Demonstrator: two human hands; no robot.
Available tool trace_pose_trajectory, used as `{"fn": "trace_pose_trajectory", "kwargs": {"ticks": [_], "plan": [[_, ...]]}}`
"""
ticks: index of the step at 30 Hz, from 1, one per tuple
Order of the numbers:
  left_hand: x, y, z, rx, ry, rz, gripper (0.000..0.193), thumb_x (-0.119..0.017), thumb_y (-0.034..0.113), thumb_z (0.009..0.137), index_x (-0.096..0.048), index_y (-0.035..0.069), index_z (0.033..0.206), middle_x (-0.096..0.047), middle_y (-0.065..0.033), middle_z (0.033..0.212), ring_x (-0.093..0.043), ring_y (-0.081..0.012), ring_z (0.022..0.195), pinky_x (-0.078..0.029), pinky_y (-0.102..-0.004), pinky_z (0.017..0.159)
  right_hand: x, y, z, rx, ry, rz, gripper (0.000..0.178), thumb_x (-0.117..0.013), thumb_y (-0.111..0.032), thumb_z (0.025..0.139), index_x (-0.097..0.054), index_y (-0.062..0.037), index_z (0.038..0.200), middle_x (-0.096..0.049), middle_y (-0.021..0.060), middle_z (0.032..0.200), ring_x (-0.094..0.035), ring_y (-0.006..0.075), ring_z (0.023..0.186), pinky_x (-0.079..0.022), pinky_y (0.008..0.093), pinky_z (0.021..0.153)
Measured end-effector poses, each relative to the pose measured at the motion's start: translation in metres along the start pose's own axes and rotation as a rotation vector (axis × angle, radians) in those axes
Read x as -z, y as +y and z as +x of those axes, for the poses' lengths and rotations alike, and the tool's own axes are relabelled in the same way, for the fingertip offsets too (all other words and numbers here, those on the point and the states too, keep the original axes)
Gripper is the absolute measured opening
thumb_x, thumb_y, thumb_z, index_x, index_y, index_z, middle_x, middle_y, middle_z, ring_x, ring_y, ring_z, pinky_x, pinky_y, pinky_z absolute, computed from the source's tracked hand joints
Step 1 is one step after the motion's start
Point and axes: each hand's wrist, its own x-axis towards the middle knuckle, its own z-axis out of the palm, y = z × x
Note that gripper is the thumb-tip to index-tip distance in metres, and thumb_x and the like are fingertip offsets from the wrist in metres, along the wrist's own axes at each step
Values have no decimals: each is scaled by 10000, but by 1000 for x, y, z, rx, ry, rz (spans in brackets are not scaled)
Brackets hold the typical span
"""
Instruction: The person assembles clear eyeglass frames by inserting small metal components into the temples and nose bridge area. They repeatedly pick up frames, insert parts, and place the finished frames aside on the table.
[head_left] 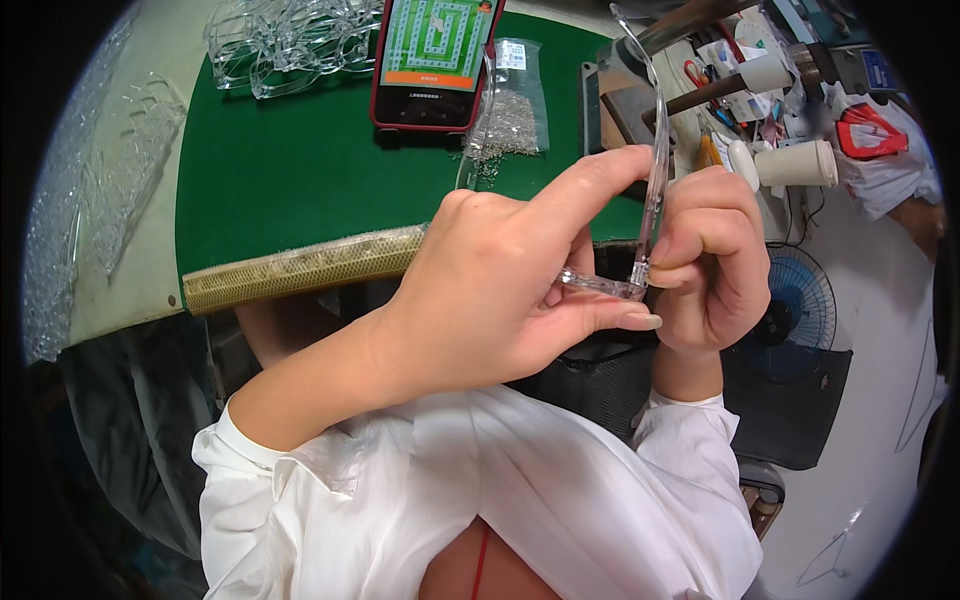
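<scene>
A clear plastic eyeglass frame (656, 190) is held up in front of me, above the near edge of the green mat. My left hand (490, 275) is closed around its front, with the thumb under the hinge corner and the index finger stretched against one temple arm. That arm stands upright; the other rises behind my left hand. My right hand (715, 260) has curled fingers, the thumb and index fingertips pinched together right at the hinge. Whatever lies between those fingertips is too small to make out. Most of the frame's front is hidden by my left hand.
On the green mat (290, 190) stand a phone (430, 108) and a plastic bag of tiny metal screws (515, 120), some spilled. Clear frames (290, 50) are piled at the back left. A gold textured strip (310, 265) lines the near edge. Tools and a white cup (800, 163) sit right.
</scene>
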Motion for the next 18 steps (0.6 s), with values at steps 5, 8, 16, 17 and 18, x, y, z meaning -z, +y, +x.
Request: {"fn": "trace_pose_trajectory", "kwargs": {"ticks": [5,8,16,17,18], "plan": [[1,-1,0,-30,13,36,745,-783,89,688,-425,19,1337,-611,-53,613,-624,-127,551,-493,-228,544,1,1,1,-23,-24,27,212,-705,-201,764,-600,-18,774,-574,66,729,-529,183,664,-403,261,551],[1,-1,1,-44,19,70,739,-776,81,688,-427,19,1336,-609,-56,606,-625,-133,548,-492,-230,541,-2,2,-2,-63,14,54,201,-710,-189,762,-605,-18,771,-574,68,735,-531,176,668,-404,256,554],[3,0,2,-45,-2,85,720,-768,78,690,-435,3,1323,-605,-57,604,-622,-136,545,-489,-228,548,2,6,0,-71,-24,128,213,-729,-181,735,-612,-5,758,-581,79,753,-535,173,665,-412,255,561],[3,0,2,-38,-4,62,720,-769,78,691,-433,2,1323,-604,-54,604,-620,-131,549,-488,-225,551,2,7,-1,-71,-21,141,216,-732,-182,730,-613,-3,757,-582,80,754,-537,174,664,-415,256,564],[3,-1,2,-31,-6,40,720,-769,79,692,-432,1,1324,-602,-50,604,-618,-125,552,-487,-223,553,2,8,-1,-71,-17,155,219,-735,-182,726,-613,-2,757,-583,82,755,-539,176,664,-417,257,567]]}}
